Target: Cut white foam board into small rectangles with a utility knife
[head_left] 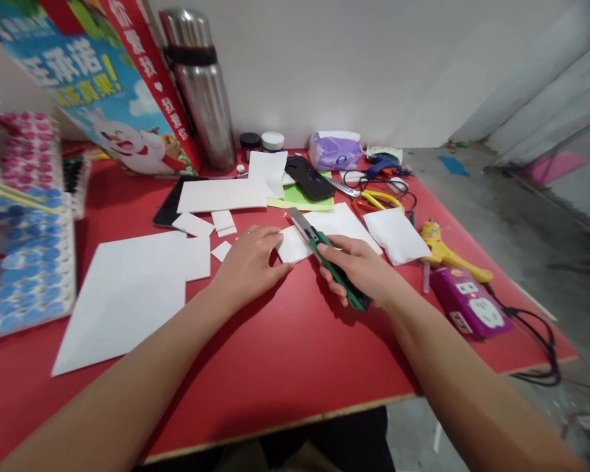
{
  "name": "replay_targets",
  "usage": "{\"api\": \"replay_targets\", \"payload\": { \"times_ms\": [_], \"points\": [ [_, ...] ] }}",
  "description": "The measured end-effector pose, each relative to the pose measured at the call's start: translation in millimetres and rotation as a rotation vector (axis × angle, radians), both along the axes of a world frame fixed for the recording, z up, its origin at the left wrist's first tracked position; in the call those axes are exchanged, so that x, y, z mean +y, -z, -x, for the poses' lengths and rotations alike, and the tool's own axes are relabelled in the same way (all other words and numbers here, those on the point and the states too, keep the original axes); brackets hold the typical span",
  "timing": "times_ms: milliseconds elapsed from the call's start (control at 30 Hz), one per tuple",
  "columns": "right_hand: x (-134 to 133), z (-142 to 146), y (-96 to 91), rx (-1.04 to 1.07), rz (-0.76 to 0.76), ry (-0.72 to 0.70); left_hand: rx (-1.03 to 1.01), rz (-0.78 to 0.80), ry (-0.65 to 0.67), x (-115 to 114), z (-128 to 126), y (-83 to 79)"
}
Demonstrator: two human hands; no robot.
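My right hand point(351, 269) is wrapped round a green box cutter point(337, 269). Its metal blade end points away and to the left, over a small white board piece point(293, 246). My left hand point(253, 259) has its thumb and fingers at the left edge of that piece, gripping it. Small white offcuts point(223, 222) lie beyond my left hand, and a large white sheet point(128, 292) rests to its left. Past the knife are another white sheet point(347, 226) and a puffy white packet point(397, 236).
Along the back stand a steel thermos point(204, 98) and a printed box point(113, 98). A black phone point(311, 178), scissors point(381, 198) and purple tissue pack point(335, 151) lie ahead. A yellow glue gun point(452, 252) and purple power box point(472, 301) sit right; blue-capped trays point(27, 255) left.
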State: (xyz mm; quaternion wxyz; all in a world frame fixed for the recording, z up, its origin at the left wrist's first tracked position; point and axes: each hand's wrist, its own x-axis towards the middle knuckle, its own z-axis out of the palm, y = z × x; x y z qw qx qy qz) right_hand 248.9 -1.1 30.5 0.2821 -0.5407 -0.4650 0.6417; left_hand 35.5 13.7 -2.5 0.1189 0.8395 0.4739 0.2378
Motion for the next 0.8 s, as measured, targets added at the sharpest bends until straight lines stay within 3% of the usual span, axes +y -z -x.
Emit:
{"api": "replay_targets", "payload": {
  "times_ms": [167, 400, 800],
  "points": [
    [3.3, -4.4, -1.5, 0.099, 0.067, -0.021, 0.002, 0.024, 0.018, 0.7, 3.4, -0.8],
    [1.0, -1.6, -0.7, 0.094, 0.032, -0.068, -0.049, 0.046, 0.023, -1.5, 8.8, 1.3],
    [-8.2, 7.9, 0.7, -0.022, -0.033, -0.079, 0.018, 0.036, 0.005, -3.8, 1.6, 1.9]
  ]
}}
